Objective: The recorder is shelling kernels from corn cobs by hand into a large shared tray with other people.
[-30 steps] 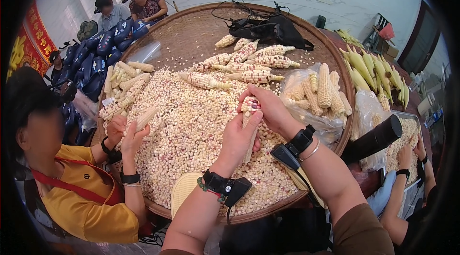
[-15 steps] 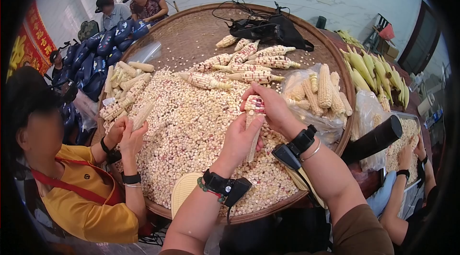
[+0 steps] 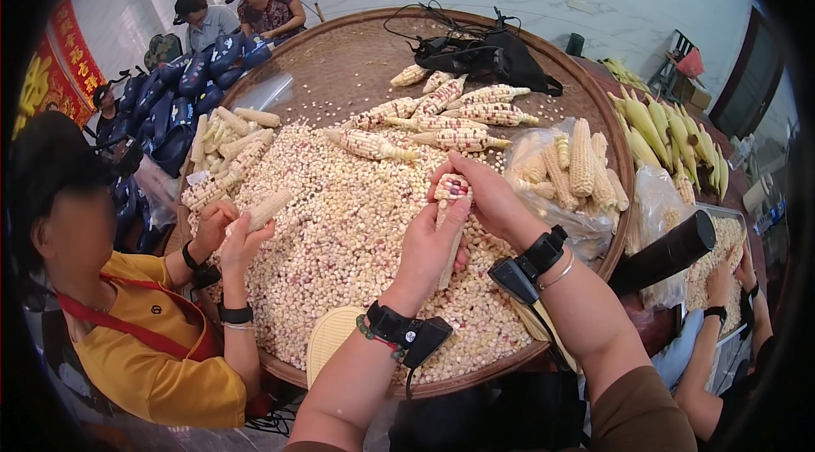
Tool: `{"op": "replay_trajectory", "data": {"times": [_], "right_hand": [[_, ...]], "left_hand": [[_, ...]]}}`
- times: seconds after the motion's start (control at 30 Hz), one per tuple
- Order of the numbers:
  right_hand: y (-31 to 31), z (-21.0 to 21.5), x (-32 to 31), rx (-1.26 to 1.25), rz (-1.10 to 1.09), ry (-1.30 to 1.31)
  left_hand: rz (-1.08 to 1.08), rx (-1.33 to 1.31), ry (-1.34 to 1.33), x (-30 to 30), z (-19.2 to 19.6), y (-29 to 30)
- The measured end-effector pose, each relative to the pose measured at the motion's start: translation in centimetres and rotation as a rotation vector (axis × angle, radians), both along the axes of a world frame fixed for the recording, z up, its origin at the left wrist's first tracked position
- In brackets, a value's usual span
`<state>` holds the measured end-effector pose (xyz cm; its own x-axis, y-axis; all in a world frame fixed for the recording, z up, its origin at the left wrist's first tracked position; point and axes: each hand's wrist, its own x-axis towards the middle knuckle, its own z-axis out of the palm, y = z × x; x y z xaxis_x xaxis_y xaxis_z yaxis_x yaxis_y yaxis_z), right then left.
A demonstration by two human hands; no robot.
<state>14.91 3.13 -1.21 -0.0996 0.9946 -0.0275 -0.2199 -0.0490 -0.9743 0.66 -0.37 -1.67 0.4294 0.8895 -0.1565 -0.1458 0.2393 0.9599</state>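
Note:
My left hand (image 3: 422, 247) is closed round the lower, bare part of a corn cob (image 3: 455, 188), thumb pointing up along it. Around the kernel-covered upper end, my right hand (image 3: 486, 194) is curled, and its fingers partly hide that end. White and purple kernels still show near the top. Directly beneath both hands spreads a thick layer of loose corn kernels (image 3: 340, 223) on a large round woven tray (image 3: 340, 44). Several ears of speckled corn (image 3: 458, 140) lie just beyond my hands.
Stripped cobs (image 3: 233, 142) are piled at the left, and pale cobs (image 3: 581, 159) sit on a plastic bag at the right. A black cylinder (image 3: 666, 258) juts over the right rim. Beside me, a co-worker in yellow (image 3: 161, 342) holds a cob. Husked corn (image 3: 671, 134) lies farther right.
Fewer purple kernels show at the top of the cob between my hands, which stay nearly in place. The yellow-clad co-worker's hands and cob have shifted slightly right. The whole view has moved a little.

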Motion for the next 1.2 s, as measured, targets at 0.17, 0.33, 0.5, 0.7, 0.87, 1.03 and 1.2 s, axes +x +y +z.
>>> {"op": "replay_trajectory", "data": {"times": [0.17,0.33,0.5,0.7,0.87,1.03,1.2], "right_hand": [[-0.5,1.2,-0.5,-0.034,0.126,0.17],[-0.5,1.2,-0.5,-0.051,0.102,0.145],[-0.4,1.1,-0.5,-0.092,0.066,0.134],[-0.4,1.2,-0.6,-0.085,0.048,0.119],[-0.6,1.4,-0.5,-0.079,0.055,0.155],[-0.6,1.4,-0.4,-0.111,0.032,0.187],[0.0,0.5,-0.2,-0.08,0.018,0.167]], "left_hand": [[0.001,-0.026,-0.05,-0.3,0.3,-0.1],[0.013,-0.037,-0.042,-0.2,0.3,-0.2],[0.019,-0.021,-0.056,-0.1,0.2,-0.4],[0.02,-0.036,-0.058,-0.2,0.3,-0.5],[-0.009,-0.008,-0.076,-0.1,0.1,-0.4],[-0.035,0.018,-0.129,0.0,-0.1,-0.4],[-0.026,0.001,-0.136,0.1,-0.4,-0.5]]}}
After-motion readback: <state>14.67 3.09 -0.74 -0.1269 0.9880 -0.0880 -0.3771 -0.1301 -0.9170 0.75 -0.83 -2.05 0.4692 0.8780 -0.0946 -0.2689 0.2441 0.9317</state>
